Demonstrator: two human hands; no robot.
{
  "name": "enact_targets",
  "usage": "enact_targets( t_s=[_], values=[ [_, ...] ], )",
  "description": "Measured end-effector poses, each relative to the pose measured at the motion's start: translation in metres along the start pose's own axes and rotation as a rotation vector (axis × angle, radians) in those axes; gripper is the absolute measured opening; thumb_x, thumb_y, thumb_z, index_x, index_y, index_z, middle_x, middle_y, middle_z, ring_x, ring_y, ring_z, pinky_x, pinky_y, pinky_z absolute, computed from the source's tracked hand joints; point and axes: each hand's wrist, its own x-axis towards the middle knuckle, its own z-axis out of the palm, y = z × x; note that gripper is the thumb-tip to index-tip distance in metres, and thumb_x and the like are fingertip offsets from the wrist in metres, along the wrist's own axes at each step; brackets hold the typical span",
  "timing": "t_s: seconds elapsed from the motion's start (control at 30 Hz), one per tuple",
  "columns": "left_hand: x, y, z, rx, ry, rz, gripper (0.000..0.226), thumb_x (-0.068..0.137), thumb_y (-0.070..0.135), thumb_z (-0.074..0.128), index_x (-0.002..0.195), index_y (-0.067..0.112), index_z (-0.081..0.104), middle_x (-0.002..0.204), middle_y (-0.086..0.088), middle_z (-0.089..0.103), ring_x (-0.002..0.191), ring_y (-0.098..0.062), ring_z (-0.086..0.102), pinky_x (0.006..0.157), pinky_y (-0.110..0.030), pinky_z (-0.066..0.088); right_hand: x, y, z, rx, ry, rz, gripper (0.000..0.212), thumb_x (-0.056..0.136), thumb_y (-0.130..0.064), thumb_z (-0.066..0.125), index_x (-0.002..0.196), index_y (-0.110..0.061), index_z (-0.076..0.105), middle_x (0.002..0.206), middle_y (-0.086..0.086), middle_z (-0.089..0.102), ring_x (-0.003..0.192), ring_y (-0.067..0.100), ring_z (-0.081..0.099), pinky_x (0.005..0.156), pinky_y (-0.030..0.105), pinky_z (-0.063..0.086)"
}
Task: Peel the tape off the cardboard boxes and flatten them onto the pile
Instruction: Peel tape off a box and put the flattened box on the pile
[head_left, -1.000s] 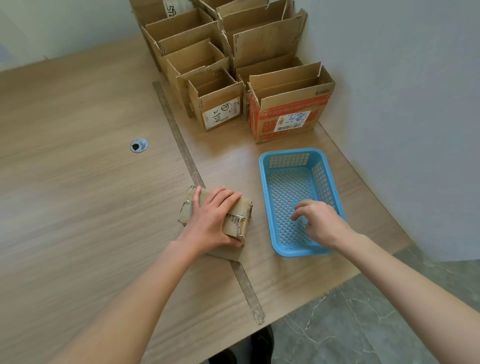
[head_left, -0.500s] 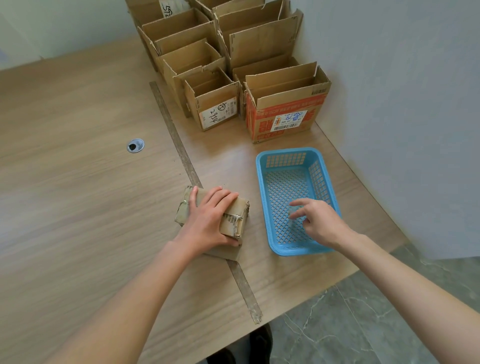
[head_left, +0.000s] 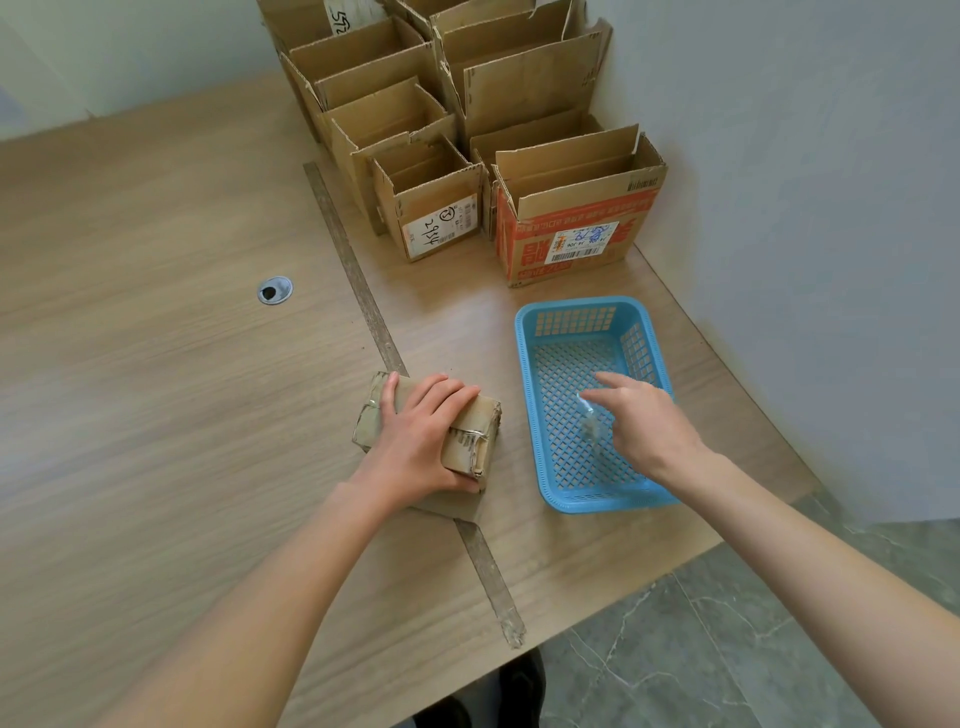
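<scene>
Brown flat boxes sit in a pile (head_left: 470, 447) on the table (head_left: 156, 415). The left hand (head_left: 415, 441) lies flat on top, fingers straight. The right hand (head_left: 644, 426) is over the blue basket (head_left: 530, 364), fingers loose, with clear tape (head_left: 589, 423) at its fingertips.

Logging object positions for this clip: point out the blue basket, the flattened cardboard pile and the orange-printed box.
blue basket (head_left: 582, 304): head view, far rim.
flattened cardboard pile (head_left: 480, 418): head view, top right.
orange-printed box (head_left: 524, 254): head view, front face.
</scene>
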Motion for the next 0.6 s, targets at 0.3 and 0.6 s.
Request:
enact_targets(
  t_s=[0.3,0.6],
  values=[
    [0.001,-0.001,0.002,0.015,0.003,0.005,0.12,0.049,0.062,0.091,0.152,0.021,0.044,0.15,0.002,0.047,0.148,-0.02,0.031,0.12,-0.059,-0.004,-0.003,-0.048,0.017,0.291,0.204,-0.298,0.029,0.091,-0.034,0.074,0.114,-0.018,0.071,0.107,-0.004,0.07,0.096,0.015,0.066,0.085,0.036,0.054],
    [0.001,-0.001,0.003,-0.015,0.017,0.001,0.117,0.049,0.059,0.091,0.149,0.019,0.047,0.149,0.003,0.049,0.148,-0.02,0.033,0.12,-0.057,-0.007,0.004,-0.088,0.036,0.717,0.03,-0.016,0.035,0.068,-0.035,0.092,0.085,-0.018,0.066,0.092,-0.006,0.068,0.085,0.011,0.069,0.084,0.038,0.057]
  ],
)
